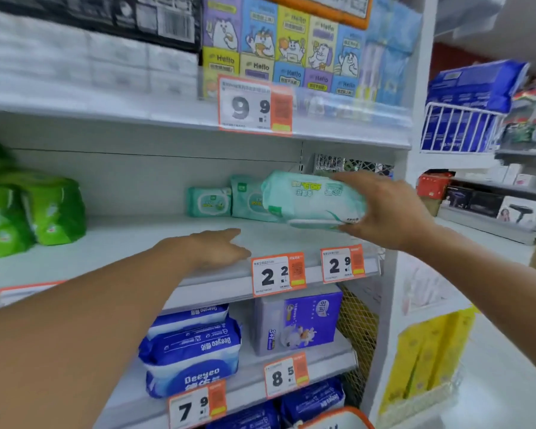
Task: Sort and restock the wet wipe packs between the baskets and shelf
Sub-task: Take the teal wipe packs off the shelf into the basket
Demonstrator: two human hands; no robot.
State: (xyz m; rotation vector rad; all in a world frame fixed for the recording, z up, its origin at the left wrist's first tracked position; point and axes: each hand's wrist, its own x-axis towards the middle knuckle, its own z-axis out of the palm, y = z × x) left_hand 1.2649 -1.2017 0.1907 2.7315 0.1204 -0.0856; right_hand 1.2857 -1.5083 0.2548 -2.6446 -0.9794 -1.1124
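While bright green packs (pixel 34 212) sit stacked at the far left of the middle shelf (pixel 143 239), the left hand (pixel 212 247) lies flat and open on the bare shelf board near its front edge, fingers straight, holding nothing. Behind and to its right, two pale green wipe packs (pixel 209 202) stand against the back wall. Further right, the right hand (pixel 384 209) grips a mint wet wipe pack (pixel 310 199) by its right end, holding it in the air, tilted, above the shelf and in front of the standing packs, over the 2.9 price tag (pixel 342 264). This looks like the restocking step: a pack being carried onto the shelf. The next move probably calls for lowering it beside or in front of the matching packs, turning it label-forward, then letting go.
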